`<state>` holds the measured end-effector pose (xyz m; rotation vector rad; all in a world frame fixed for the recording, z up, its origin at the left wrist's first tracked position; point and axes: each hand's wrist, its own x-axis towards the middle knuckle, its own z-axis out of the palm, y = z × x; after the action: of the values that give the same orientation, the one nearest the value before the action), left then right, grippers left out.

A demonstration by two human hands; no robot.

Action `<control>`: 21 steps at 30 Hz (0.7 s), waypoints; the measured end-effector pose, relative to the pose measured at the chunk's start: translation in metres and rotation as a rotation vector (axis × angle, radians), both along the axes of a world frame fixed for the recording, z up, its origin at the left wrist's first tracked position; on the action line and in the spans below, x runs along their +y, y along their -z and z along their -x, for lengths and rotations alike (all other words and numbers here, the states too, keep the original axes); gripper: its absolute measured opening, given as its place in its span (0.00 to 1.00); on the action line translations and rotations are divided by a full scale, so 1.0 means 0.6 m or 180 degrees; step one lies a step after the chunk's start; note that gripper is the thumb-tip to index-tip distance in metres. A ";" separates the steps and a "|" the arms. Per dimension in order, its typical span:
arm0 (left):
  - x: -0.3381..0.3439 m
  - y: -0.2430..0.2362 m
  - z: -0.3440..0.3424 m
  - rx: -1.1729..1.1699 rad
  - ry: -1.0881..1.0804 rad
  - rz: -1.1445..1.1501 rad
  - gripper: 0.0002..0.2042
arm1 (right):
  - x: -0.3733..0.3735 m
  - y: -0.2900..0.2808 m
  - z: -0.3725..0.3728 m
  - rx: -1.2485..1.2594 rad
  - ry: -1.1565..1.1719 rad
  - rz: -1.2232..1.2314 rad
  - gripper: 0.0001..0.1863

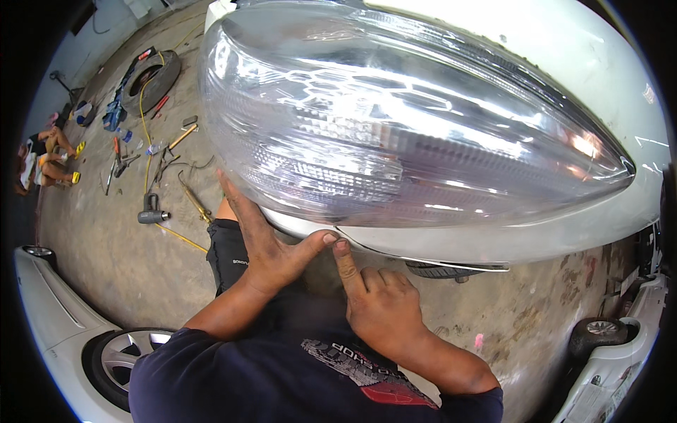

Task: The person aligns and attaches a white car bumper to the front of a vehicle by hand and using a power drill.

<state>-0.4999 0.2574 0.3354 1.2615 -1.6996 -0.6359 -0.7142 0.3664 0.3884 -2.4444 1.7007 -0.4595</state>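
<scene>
Left hand (266,255) splaying nearer left end of headlight (395,141); right hand (384,304) extending index finger toward white panel (465,243); neither gripping anything. Headlight lying just beyond both, long axis running left-right.

Pale capital lettering (363,358), upside down in the view, is printed across the front of the dark navy cloth shirt (282,395); only part of it reads clearly. A short line of much smaller pale lettering (240,262) marks the leg of the black cloth shorts (223,245).
</scene>
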 end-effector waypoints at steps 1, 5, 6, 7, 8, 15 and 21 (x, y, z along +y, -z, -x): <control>0.001 -0.001 0.001 -0.0032 -0.0004 0.0013 0.85 | 0.000 0.001 -0.005 -0.0038 -0.0029 -0.0024 0.48; 0.003 -0.008 0.005 0.0073 0.0028 0.0021 0.84 | -0.001 0.004 0.000 -0.0317 -0.0020 0.0101 0.47; 0.002 -0.009 0.006 0.0070 0.0026 0.0040 0.83 | 0.000 0.005 0.003 -0.0471 -0.0011 0.0160 0.46; 0.001 -0.010 0.008 0.0066 0.0024 0.0058 0.83 | 0.001 0.008 0.007 -0.0615 0.0025 0.0213 0.45; 0.000 -0.011 0.009 0.0048 0.0023 0.0076 0.83 | 0.006 0.010 0.010 -0.0729 -0.0002 0.0155 0.44; 0.002 -0.019 0.021 0.0744 0.0083 -0.0303 0.80 | 0.055 0.067 0.000 -0.1524 0.0235 -0.0148 0.36; 0.004 -0.031 0.019 0.0294 -0.0044 -0.0122 0.69 | 0.082 0.111 0.063 -0.2486 0.1693 -0.0356 0.20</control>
<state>-0.5114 0.2598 0.3543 1.2507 -1.6086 -0.7108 -0.7521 0.4155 0.3217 -1.3850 1.8618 -1.1455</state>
